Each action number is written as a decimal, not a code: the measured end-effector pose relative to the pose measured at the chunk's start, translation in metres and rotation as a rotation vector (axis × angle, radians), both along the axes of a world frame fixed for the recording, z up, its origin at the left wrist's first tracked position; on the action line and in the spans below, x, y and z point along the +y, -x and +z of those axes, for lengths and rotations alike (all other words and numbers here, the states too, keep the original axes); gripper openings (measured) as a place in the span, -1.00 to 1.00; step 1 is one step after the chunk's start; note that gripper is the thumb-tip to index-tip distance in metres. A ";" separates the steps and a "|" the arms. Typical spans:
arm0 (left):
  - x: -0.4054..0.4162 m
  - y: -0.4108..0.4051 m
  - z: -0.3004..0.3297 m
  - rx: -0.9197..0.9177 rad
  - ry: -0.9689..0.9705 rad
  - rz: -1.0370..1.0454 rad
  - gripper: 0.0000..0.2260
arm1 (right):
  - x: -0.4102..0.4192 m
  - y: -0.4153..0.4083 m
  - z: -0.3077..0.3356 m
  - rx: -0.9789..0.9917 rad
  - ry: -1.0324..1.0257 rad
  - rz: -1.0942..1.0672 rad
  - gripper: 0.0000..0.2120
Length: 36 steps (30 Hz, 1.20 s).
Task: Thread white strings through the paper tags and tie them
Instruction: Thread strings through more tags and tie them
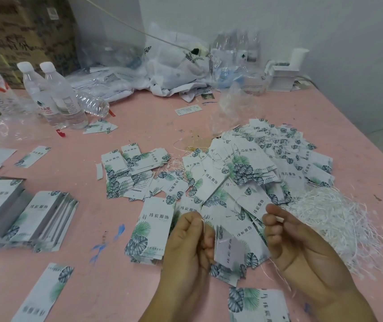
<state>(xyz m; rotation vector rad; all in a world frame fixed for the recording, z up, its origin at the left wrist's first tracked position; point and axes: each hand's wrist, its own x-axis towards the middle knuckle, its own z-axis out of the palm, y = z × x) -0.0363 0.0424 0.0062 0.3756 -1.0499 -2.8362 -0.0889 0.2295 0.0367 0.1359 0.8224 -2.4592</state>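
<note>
On the pink table [153, 126], a heap of strung leaf-print paper tags [267, 159] lay beyond our hands; our left hand [189, 247] and right hand [302, 247] pinched one tag's [229, 249] white string [279, 275], knot apparently untied; loose strings [339, 219] and unstrung stacks [39, 219] remained.

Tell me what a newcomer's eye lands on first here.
The two hands at bottom centre: the left hand and right hand each pinch a string end, a tag hanging between them. Behind them a heap of strung tags spreads over the pink table, with loose white strings at right.
</note>
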 end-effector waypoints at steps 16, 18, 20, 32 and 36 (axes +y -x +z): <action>0.006 -0.008 -0.004 0.169 0.215 -0.151 -0.70 | -0.026 -0.025 -0.004 0.441 -0.567 -0.044 -0.68; 0.004 -0.008 -0.003 0.165 0.186 -0.128 -0.68 | -0.026 -0.026 -0.004 0.456 -0.603 -0.053 -0.51; 0.002 -0.007 -0.002 0.152 0.128 -0.104 -0.76 | -0.025 -0.027 -0.004 0.460 -0.637 -0.039 -0.45; 0.005 -0.009 -0.005 0.128 0.376 -0.137 -0.93 | -0.030 -0.030 -0.004 0.612 -0.655 -0.094 -0.89; 0.006 -0.010 -0.004 0.151 0.387 -0.137 -0.97 | -0.032 -0.033 -0.005 0.671 -0.750 -0.149 -0.83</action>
